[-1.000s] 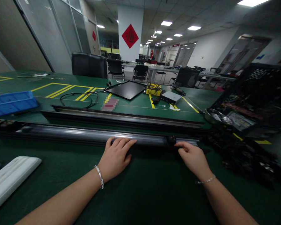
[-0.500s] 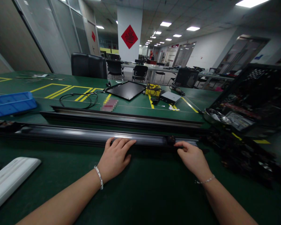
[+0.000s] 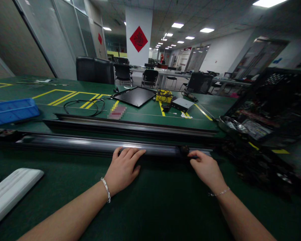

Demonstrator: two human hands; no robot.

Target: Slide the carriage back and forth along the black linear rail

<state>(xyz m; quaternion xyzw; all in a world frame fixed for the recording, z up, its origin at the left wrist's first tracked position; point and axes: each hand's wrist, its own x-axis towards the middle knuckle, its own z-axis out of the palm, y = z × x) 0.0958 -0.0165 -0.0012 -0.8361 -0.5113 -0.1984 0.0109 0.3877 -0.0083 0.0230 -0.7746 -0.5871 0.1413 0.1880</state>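
A long dark metal rail [image 3: 90,144] lies crosswise on the green mat [image 3: 150,207], with a shiny rounded top. My left hand [image 3: 124,167] lies on it palm down, its fingers curled over the near edge. My right hand [image 3: 205,169] grips the rail's near edge towards its right end, just beside a small black fitting [image 3: 184,150]. A second, similar rail [image 3: 130,125] lies parallel behind it, apart from both hands. A white padded bar [image 3: 12,194] lies to the left of my left hand.
Beyond the rails lie a blue plastic tray [image 3: 12,112], a coiled black cable [image 3: 84,107], a black panel [image 3: 134,96], a yellow box with cables [image 3: 164,96] and a silver box [image 3: 182,104]. A black crate [image 3: 268,103] of parts stands at the right.
My right fingers have shifted slightly along the rail's edge, and the view has drifted a little. My left hand and the rails stay in place.
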